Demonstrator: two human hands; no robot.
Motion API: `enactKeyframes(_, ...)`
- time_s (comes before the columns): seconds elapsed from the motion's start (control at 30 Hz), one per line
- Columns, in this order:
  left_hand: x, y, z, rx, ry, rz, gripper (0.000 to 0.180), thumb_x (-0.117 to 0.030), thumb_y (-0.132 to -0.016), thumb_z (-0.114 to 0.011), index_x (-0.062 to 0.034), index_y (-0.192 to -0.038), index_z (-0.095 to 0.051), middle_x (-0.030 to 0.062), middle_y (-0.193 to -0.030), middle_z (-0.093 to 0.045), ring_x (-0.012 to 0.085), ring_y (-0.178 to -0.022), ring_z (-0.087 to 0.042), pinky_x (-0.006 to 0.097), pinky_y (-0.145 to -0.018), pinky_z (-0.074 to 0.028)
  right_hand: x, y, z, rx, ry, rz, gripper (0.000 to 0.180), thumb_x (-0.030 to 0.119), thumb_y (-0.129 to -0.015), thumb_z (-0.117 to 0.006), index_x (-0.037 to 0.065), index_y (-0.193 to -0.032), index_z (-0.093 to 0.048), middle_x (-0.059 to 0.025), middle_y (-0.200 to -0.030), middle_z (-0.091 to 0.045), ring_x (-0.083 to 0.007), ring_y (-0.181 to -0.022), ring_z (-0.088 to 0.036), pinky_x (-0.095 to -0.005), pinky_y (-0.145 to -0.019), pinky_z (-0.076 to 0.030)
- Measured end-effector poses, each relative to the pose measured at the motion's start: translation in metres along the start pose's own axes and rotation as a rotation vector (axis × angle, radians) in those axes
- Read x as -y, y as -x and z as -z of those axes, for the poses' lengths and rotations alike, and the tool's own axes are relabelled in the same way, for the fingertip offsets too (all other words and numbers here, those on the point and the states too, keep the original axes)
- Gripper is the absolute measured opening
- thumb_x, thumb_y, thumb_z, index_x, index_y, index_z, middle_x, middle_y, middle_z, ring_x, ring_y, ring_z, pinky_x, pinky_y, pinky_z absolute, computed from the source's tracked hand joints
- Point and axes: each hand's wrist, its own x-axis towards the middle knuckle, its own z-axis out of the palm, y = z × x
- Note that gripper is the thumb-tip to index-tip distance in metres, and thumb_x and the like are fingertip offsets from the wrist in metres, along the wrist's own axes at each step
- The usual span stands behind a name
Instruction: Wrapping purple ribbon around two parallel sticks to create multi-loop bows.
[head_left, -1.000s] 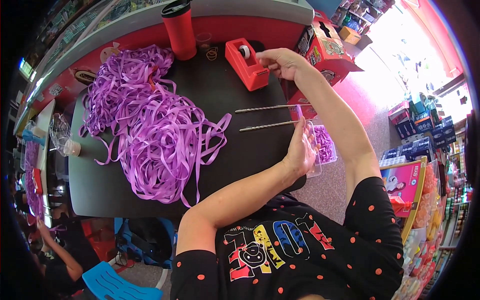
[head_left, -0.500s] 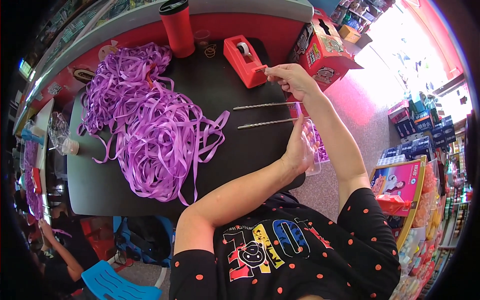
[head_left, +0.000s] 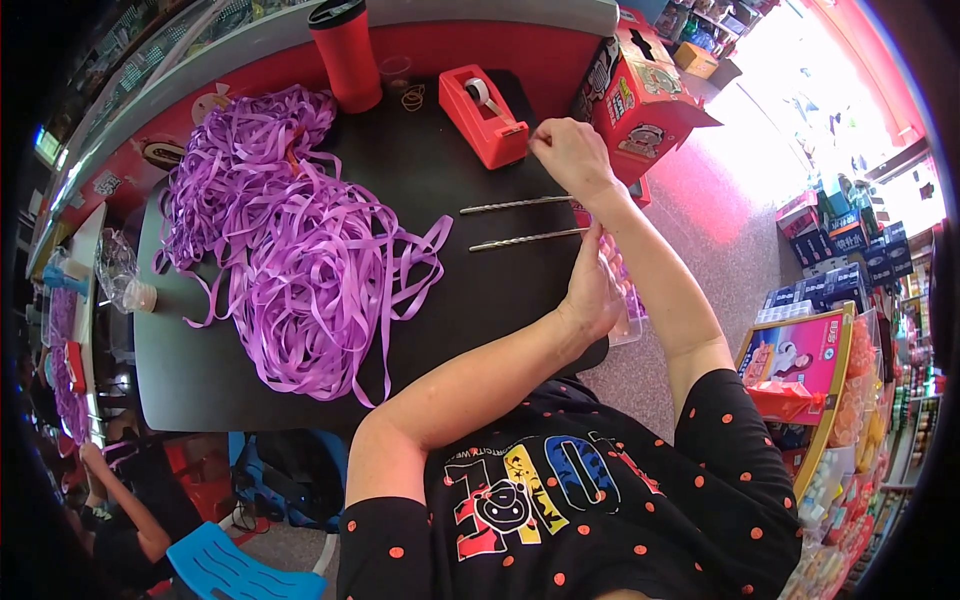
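Note:
My right hand (head_left: 568, 155) reaches to the cutter end of a red tape dispenser (head_left: 482, 115) and pinches the tape there. At the table's right edge my left hand (head_left: 592, 290) holds a clear plastic bag (head_left: 628, 300) with pink and purple contents, and touches the end of a thin silver rod (head_left: 525, 239). A second silver rod (head_left: 512, 204) lies parallel just beyond it. A big tangled heap of purple ribbon (head_left: 290, 240) covers the left half of the black table (head_left: 440, 300).
A red cylindrical cup (head_left: 345, 55) and rubber bands (head_left: 411, 97) stand at the table's far edge. A red cardboard box (head_left: 640, 90) sits to the right. Shelves with packaged goods (head_left: 810, 350) line the right side. Another person (head_left: 120, 510) sits at lower left.
My right hand moved slightly away from the dispenser's roll toward its cutter end, pinching tape. The left hand stays on the bag by the rods.

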Motion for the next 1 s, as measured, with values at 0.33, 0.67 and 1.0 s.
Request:
enactKeyframes(0.33,0.016,-0.009,0.016,-0.14,0.096,-0.023,0.032,-0.032,-0.088,-0.062,-0.0202,-0.111,-0.044,0.0,-0.114,-0.045,0.0187,-0.109,-0.037,0.041,-0.094,-0.031,-0.075,0.082,0.071,0.423,-0.61,-0.25,0.018,0.014,-0.086,-0.063,-0.003,-0.09,-0.067,-0.0023,-0.077,-0.065,-0.0069,-0.071,-0.059,-0.0206,-0.065,-0.046)
enactKeyframes(0.67,0.012,-0.008,0.012,-0.144,-0.046,-0.027,0.08,-0.008,-0.086,-0.06,-0.0177,-0.146,-0.008,-0.0002,-0.101,-0.049,0.0117,-0.087,-0.048,0.036,-0.083,-0.039,-0.08,0.134,0.086,0.385,-0.57,-0.286,0.019,0.014,-0.079,-0.065,-0.001,-0.091,-0.069,-0.0104,-0.076,-0.068,-0.0117,-0.072,-0.063,-0.0279,-0.068,-0.05)
enactKeyframes(1.0,0.014,-0.007,0.017,-0.134,-0.038,-0.048,0.079,-0.003,-0.089,-0.057,-0.0174,-0.147,-0.005,-0.0022,-0.091,-0.051,0.0112,-0.081,-0.049,0.033,-0.078,-0.039,-0.08,0.143,0.086,0.411,-0.384,-0.294,0.023,0.023,-0.078,-0.065,0.004,-0.089,-0.071,-0.0122,-0.076,-0.069,-0.0189,-0.071,-0.067,-0.0296,-0.068,-0.05)
